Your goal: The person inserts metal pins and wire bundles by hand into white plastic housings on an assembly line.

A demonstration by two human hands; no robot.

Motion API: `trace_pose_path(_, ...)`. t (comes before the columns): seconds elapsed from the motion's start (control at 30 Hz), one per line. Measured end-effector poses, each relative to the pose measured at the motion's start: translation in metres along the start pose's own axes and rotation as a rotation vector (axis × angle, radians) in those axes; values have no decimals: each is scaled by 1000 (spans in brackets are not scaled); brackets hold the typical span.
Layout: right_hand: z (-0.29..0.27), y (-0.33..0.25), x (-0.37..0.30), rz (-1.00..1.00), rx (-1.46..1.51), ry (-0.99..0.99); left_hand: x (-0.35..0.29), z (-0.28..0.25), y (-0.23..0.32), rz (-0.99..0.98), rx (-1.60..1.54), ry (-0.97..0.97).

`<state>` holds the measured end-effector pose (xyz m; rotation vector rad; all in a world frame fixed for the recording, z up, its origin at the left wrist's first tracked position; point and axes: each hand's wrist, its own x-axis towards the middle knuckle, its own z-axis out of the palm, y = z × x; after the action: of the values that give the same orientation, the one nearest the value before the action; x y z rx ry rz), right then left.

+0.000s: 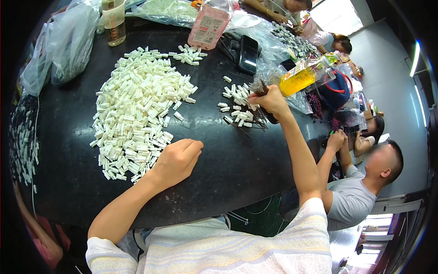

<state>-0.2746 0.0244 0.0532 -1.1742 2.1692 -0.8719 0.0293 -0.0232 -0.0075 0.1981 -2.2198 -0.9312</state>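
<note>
A large heap of small white plastic pieces (pixel 137 105) covers the left-middle of the black table. My left hand (pixel 180 157) rests at the heap's near right edge, fingers curled closed; whatever they hold, if anything, is hidden. Farther right, my right hand (pixel 272 101) is closed around a bundle of thin dark strands (pixel 261 86), their ends sticking out past the fingers. Beneath and beside it lies a smaller group of white pieces (pixel 238 95), with more dark strands (pixel 260 119) among them.
A phone (pixel 248 55), a pink labelled container (pixel 210 26) and a bottle of yellow liquid (pixel 296 80) stand or lie beyond my right hand. Plastic bags (pixel 68 45) and a drink bottle (pixel 114 23) sit at the far left. A co-worker in grey (pixel 353 194) works at the right.
</note>
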Motion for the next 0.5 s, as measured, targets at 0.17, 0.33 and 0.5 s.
trace_pose_path(0.17, -8, -3, -4, 198, 282, -22, -1, 0, -1, 6, 6, 11)
trace_pose_path(0.33, -16, 3, -5, 158, 460, 101, 1, 1, -1, 41, 4, 10)
trace_pose_path(0.5, -30, -3, -6, 101, 560, 149, 1, -1, 1, 42, 15, 3)
